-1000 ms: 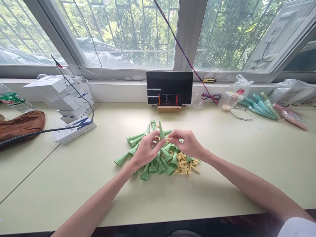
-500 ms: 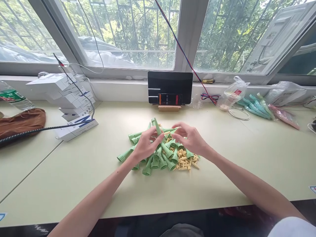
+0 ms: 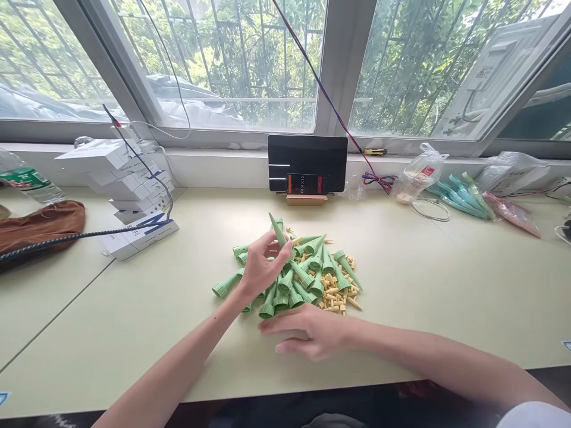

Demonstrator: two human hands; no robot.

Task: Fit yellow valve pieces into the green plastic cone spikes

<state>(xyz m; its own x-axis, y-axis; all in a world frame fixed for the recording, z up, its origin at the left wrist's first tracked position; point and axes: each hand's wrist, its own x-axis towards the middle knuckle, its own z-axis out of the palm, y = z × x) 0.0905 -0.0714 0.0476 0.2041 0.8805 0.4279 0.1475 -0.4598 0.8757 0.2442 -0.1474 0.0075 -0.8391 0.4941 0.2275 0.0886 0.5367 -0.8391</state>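
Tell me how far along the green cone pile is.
Done: no separate finished heap shows on the table. In hand: the left hand holds one green cone; the right hand is open, low over the table. Left: the heap of green cones and yellow pieces.

Cone pile (image 3: 303, 276) before phone (image 3: 307, 183); boxes (image 3: 129, 190) left.

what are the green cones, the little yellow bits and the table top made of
The green cones, one held in the left hand: likely moulded plastic, matt, even colour, identical collared ends. The yellow bits: probably plastic too, pale and matt, too small to be sure. The table top: smooth pale laminate or painted board, faint sheen.
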